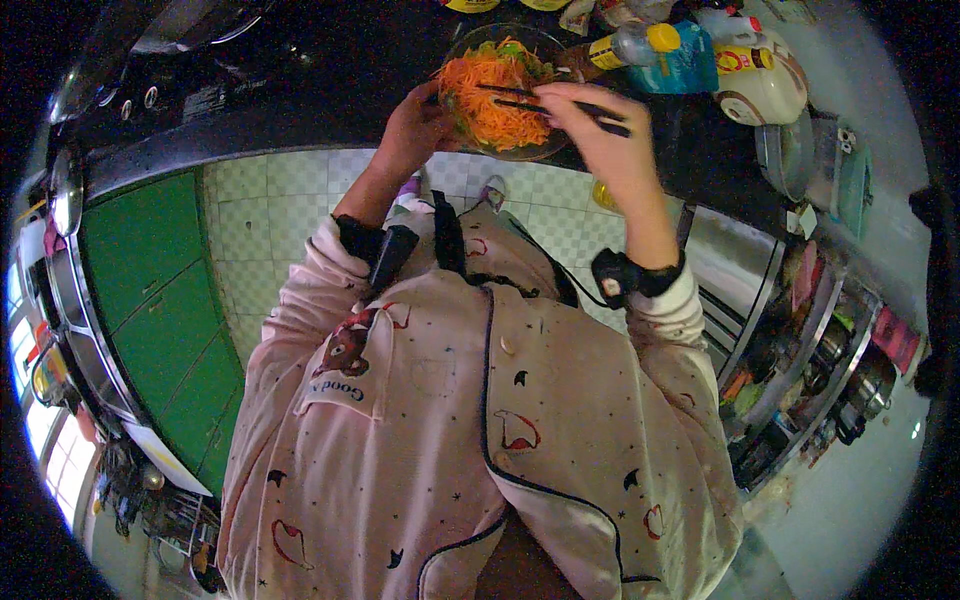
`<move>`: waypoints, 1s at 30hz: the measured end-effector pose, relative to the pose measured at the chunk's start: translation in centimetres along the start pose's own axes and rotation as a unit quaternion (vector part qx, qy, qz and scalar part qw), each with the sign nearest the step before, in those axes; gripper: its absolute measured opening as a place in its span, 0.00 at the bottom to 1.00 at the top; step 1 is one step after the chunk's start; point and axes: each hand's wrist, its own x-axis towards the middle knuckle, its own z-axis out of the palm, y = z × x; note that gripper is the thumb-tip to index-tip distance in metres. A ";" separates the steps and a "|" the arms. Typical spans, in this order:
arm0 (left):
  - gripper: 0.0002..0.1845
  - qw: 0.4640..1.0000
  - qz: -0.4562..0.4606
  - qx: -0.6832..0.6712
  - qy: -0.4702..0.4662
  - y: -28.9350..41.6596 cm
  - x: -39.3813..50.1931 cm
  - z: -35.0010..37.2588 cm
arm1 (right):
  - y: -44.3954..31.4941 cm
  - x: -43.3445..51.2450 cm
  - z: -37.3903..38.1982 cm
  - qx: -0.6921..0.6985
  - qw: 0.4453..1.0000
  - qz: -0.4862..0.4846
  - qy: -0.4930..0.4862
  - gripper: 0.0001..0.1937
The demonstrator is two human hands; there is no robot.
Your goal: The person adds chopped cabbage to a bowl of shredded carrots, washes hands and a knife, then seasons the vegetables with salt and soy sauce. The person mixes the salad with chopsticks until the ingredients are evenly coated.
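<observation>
A clear glass bowl [551,154] stands near the front edge of the dark counter, filled with shredded carrot [495,97]. Some green shreds [517,52] show at the far side of the carrot. On the bowl's left side rests my left hand [424,120], its fingers around the rim and partly hidden. Dark chopsticks [517,103] are gripped in my right hand [600,124]; their tips reach into the carrot, slightly apart, and their rear ends stick out past the hand.
Right of the bowl, a yellow-capped bottle [634,46] and a teal pouch [679,64] crowd beside a white appliance [765,90]. A stove [202,67] lies at left. Green cabinets [150,277] stand left behind me; a loaded rack [810,360] stands at right.
</observation>
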 end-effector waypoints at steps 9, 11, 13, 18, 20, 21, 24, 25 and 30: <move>0.40 0.950 0.201 0.235 0.048 -0.7 0.0 0.9 | -0.5 0.5 -3.5 0.058 0.995 0.063 0.055 0.11; 0.40 0.949 0.197 0.241 0.059 -0.8 -0.1 1.4 | -0.8 -0.1 -2.8 0.043 0.996 0.071 0.021 0.10; 0.40 0.950 0.183 0.245 0.064 -0.8 -0.1 1.6 | -0.4 -0.3 -0.3 0.022 0.998 0.046 -0.035 0.10; 0.37 0.901 0.197 0.386 0.004 -0.6 0.4 1.1 | 0.7 1.0 0.7 -0.011 0.988 0.144 0.055 0.09; 0.36 0.906 0.199 0.373 0.014 -0.6 0.3 0.8 | -0.1 0.7 -2.4 0.055 0.990 0.120 0.045 0.09; 0.36 0.908 0.181 0.377 0.019 -0.6 0.2 0.6 | -0.6 0.3 -3.8 0.049 0.994 0.086 0.038 0.10; 0.36 0.929 0.180 0.318 0.048 -0.2 -0.1 0.8 | -1.1 -1.3 -4.7 0.036 0.997 0.070 0.001 0.10; 0.36 0.937 0.188 0.288 0.059 0.0 -0.2 1.0 | -1.0 -1.7 -4.0 0.003 0.994 0.099 -0.039 0.10; 0.38 0.928 0.193 0.309 0.078 1.0 -1.1 2.0 | 0.4 0.1 -0.2 -0.059 0.996 0.036 -0.053 0.10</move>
